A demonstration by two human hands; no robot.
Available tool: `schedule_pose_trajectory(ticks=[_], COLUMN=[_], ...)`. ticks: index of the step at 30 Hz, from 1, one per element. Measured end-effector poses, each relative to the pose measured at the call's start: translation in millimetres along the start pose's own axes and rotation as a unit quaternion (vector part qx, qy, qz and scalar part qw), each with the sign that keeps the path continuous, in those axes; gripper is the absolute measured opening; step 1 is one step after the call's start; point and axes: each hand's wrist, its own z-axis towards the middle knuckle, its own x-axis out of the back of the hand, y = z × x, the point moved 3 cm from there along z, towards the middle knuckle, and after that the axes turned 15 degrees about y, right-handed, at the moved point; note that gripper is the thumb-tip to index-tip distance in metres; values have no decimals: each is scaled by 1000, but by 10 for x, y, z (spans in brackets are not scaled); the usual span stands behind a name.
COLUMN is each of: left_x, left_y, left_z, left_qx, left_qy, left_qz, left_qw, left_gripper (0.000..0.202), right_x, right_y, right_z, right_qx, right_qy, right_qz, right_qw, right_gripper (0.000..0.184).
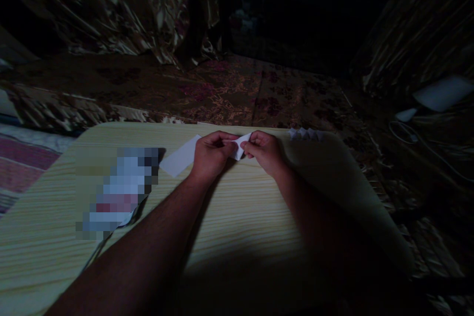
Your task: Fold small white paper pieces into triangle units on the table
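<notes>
Well, the small folded white paper (239, 153) sits at the middle of the frame, pinched between my left hand (212, 156) and my right hand (264, 150), thumbs closed on it against curled fingers. If my thumbs pull unevenly, I'd expect a skewed crease or a tear, and this dim light could hide a crooked edge. Just left of centre, a flat white sheet (179, 158) lies on the pale wooden table (240, 232); my left wrist might nudge it. Right of centre, by the far edge, small pale pieces (305, 134) stand in a row. A pixelated object (124, 185) lies farther left.
</notes>
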Motion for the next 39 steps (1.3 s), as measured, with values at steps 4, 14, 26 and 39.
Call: schedule_pose_trajectory(ticks=[4,14,26,39], left_x=[0,5,10,-4], left_y=[4,10,-11,2], left_z=[0,3,14,-2], left_qx=[0,-4,-9,-3], left_qy=[1,-5,-9,-2], left_qz=[3,17,9,9], left_qw=[1000,1000,1000,1000], left_gripper=[20,20,21,20], right_x=[-3,13,7,38], right_y=[-21,-40,-21,6], right_z=[-7,-9,-7,22], right_qx=[-2,-4,5,1], right_qy=[-1,17,25,51], right_qz=[3,12,12,55], right_qw=[1000,1000,1000,997], right_gripper=[24,25,25,21])
